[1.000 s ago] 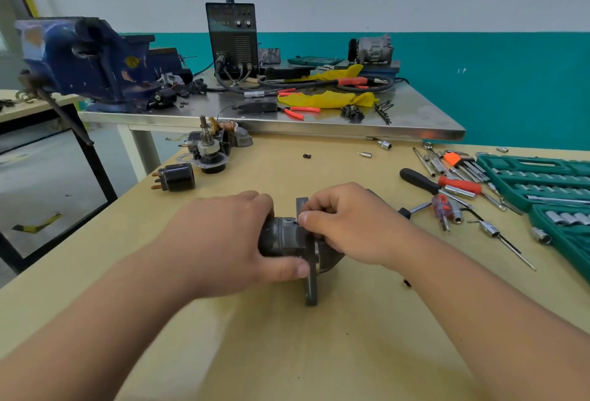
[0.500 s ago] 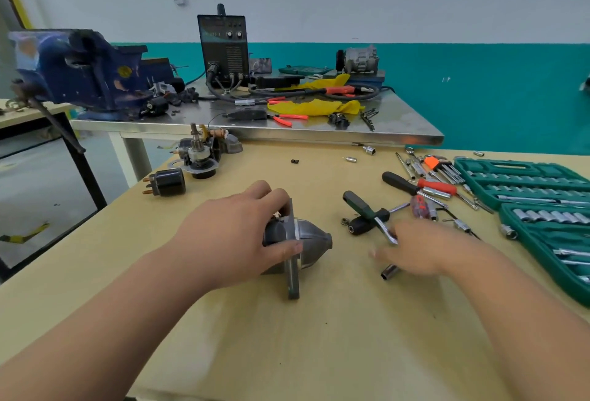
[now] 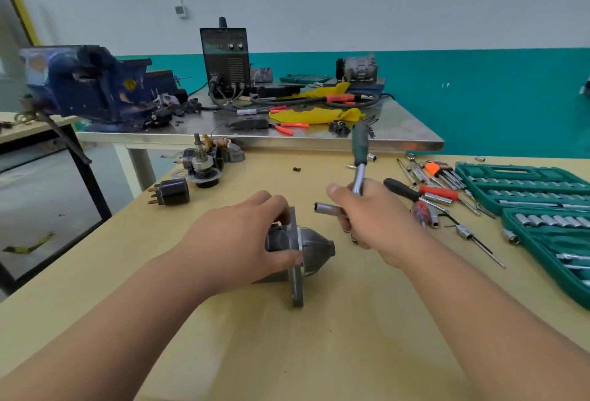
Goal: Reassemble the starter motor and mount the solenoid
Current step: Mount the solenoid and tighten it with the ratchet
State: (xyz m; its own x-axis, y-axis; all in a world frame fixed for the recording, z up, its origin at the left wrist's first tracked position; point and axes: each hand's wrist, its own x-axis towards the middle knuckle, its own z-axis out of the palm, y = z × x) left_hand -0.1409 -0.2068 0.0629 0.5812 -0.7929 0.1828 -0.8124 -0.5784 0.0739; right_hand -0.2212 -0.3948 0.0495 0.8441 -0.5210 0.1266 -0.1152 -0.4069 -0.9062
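The grey starter housing (image 3: 314, 247) lies on its side in the middle of the wooden table (image 3: 319, 352), its cone-shaped nose pointing right and its flat flange standing on edge. My left hand (image 3: 242, 241) grips its left end. My right hand (image 3: 373, 215) holds a ratchet wrench (image 3: 359, 158) just right of the housing, green handle up, with a silver socket (image 3: 327, 209) pointing left toward the flange. The black solenoid (image 3: 170, 191) lies apart at the table's left edge. Behind it stands the armature assembly (image 3: 201, 161).
Screwdrivers (image 3: 424, 191), hex keys and loose sockets lie to the right, beside two open green socket cases (image 3: 526, 187). A metal bench (image 3: 287, 139) behind carries a blue vise (image 3: 86, 88), a black welder box (image 3: 226, 59), yellow cloth and pliers.
My right hand left the housing, reached right among the tools, picked up the ratchet with its socket and brought it back toward the flange. My left hand kept its hold.
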